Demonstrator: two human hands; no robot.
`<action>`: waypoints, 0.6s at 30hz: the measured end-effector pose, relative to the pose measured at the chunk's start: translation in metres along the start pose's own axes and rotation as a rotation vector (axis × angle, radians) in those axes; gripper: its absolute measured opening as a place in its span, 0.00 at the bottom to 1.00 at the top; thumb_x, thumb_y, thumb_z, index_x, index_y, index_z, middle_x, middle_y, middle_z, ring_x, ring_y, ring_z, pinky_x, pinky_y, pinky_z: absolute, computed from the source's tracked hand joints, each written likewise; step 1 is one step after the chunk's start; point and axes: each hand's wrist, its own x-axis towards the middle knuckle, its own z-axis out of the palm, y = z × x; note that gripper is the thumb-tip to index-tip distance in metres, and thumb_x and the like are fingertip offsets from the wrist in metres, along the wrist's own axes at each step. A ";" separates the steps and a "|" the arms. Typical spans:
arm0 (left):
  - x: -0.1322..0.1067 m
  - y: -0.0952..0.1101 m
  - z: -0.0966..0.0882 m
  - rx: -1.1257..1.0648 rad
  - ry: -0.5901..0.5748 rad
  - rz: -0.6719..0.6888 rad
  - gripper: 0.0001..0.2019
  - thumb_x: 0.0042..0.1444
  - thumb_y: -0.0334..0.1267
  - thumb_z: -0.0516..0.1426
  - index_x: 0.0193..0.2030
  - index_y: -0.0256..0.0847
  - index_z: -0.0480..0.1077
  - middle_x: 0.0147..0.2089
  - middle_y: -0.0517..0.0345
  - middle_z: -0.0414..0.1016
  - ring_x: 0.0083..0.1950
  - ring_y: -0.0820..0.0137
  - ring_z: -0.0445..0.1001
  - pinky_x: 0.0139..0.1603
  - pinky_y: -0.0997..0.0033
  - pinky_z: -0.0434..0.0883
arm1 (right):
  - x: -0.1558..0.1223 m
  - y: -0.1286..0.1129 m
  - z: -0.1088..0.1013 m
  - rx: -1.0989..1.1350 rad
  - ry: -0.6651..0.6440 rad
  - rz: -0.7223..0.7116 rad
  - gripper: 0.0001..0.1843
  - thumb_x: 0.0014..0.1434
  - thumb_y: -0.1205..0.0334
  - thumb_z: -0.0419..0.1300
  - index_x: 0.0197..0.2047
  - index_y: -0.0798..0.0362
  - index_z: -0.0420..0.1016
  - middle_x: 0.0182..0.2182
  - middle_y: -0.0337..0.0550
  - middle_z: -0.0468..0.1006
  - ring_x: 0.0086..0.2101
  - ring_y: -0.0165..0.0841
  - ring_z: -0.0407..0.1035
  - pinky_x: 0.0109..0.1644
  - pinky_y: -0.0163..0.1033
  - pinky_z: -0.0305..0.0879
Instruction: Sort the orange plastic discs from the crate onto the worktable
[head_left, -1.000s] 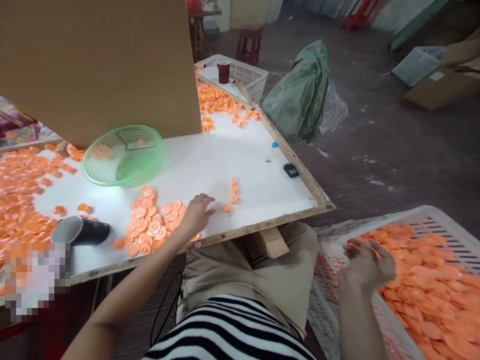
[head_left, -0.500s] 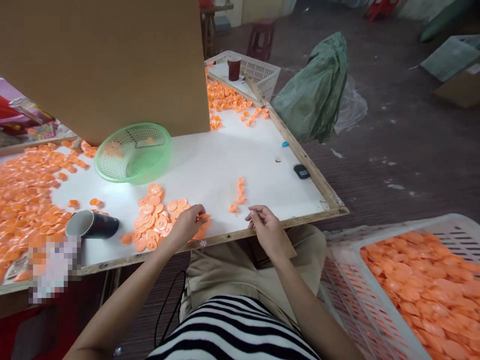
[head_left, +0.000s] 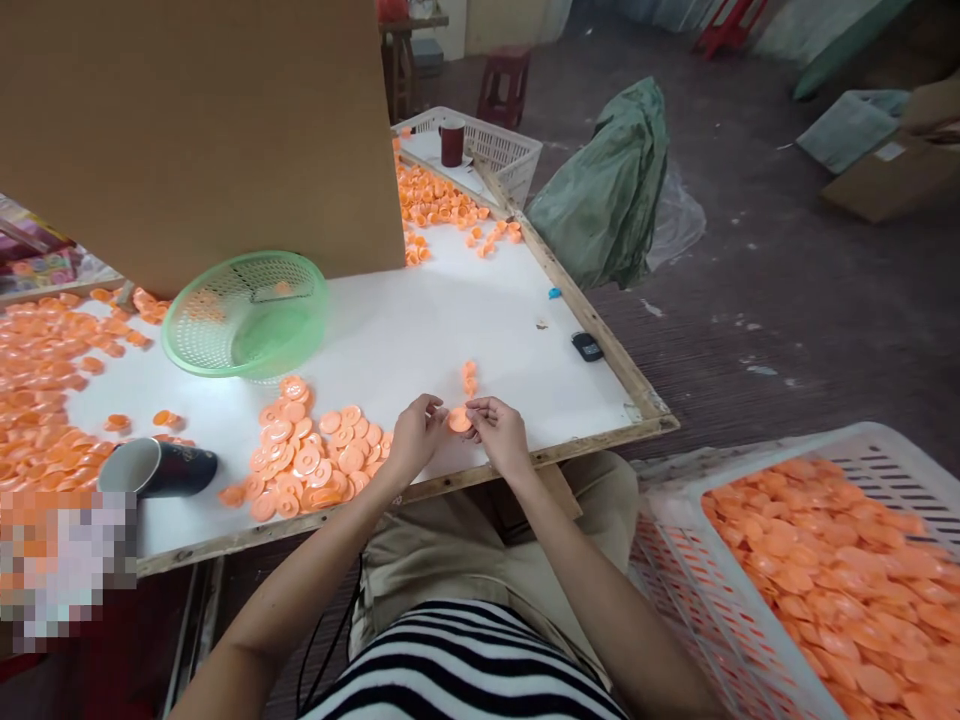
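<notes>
Since the earlier frame our left hand [head_left: 421, 432] has moved right, away from the pile of discs [head_left: 304, 455], and our two hands have come together near the front edge of the tabletop [head_left: 390, 330]. Between them is an orange disc [head_left: 460, 420]: the fingers of our right hand [head_left: 501, 432] pinch its right side, while our left fingers curl at its left side; whether they grip it, we cannot tell. Just behind it lies a short row of orange caps [head_left: 469, 378]. The pile lies by the front edge, left of our hands, with a dark mug [head_left: 178, 468] further left. Behind the pile a green basket [head_left: 247, 335] sits before a cardboard sheet [head_left: 225, 130] that hides part of the tabletop. By the right edge lies a black gadget [head_left: 587, 347].
</notes>
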 end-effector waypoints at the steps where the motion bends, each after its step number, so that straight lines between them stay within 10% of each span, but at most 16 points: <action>1: 0.002 -0.002 0.000 -0.025 -0.045 -0.043 0.07 0.61 0.37 0.53 0.39 0.38 0.71 0.33 0.56 0.75 0.29 0.72 0.71 0.30 0.74 0.65 | 0.000 0.004 0.002 -0.055 0.019 -0.014 0.16 0.52 0.50 0.61 0.38 0.54 0.73 0.26 0.42 0.77 0.22 0.32 0.71 0.26 0.36 0.67; 18: 0.023 -0.002 0.000 -0.440 -0.490 -0.430 0.11 0.59 0.40 0.59 0.36 0.40 0.59 0.20 0.61 0.73 0.16 0.71 0.71 0.19 0.73 0.71 | 0.015 -0.006 -0.007 -0.357 -0.223 0.297 0.06 0.58 0.63 0.62 0.30 0.53 0.71 0.24 0.38 0.77 0.19 0.30 0.73 0.19 0.28 0.62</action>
